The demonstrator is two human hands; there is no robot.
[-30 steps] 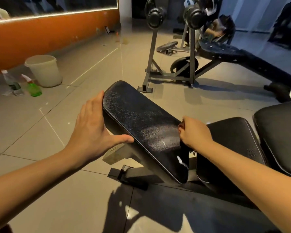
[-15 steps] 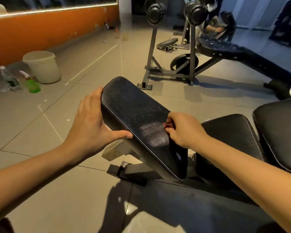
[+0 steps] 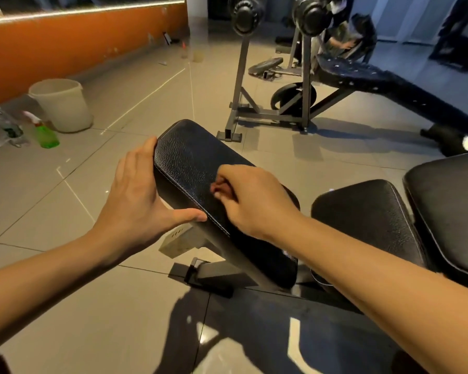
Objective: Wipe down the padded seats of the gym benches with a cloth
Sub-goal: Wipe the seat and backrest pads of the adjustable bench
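A: Black padded seat (image 3: 189,163), tilted, dead centre. Where are the hands?
B: Left hand (image 3: 138,195) lies flat-fingered against its 9 o'clock edge, thumb touching the near rim. Right hand (image 3: 251,203) sits on top, fingers curled under; whether they grip anything, I cannot tell.
A: Anything else?
B: Pale bucket (image 3: 62,103) and green spray bottle (image 3: 45,133) at 10 o'clock on the tiles (image 3: 65,211).

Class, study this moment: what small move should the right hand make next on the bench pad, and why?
Probably sweep the right hand toward the far end of the bench pad: its curled fingers sit mid-pad, that far stretch lies uncovered ahead, and the left hand braces the pad's side. Any cloth is hidden.
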